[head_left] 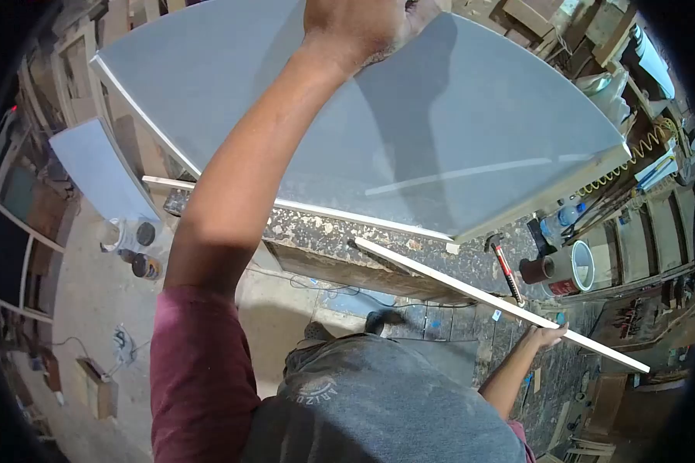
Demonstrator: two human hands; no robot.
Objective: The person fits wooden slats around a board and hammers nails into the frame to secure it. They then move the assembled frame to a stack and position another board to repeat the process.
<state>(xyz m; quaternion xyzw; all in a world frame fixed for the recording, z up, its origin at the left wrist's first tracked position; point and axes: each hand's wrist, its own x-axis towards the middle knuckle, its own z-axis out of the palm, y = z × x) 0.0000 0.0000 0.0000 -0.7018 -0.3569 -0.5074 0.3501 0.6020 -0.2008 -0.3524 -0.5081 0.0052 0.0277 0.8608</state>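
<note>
At the top of the view, my left hand (355,27) is over the large grey panel (332,139), its fingers mostly cut off by the frame edge, so their grip is unclear. My right hand (547,337), low on the right, is closed round a long white strip (455,287). That strip slants from the paint-spattered bench (316,234) down to the right. Along the panel's near edge lies another thin white strip (371,222). A hammer (504,266) with a red and black handle rests on the bench, right of the panel's near corner.
A white bucket (581,268) and a dark brown can (537,269) stand right of the hammer, near plastic bottles (564,218). A coiled yellow hose (639,150) hangs at the right. On the left are a white curved board (104,170) and jars (145,266) on the floor.
</note>
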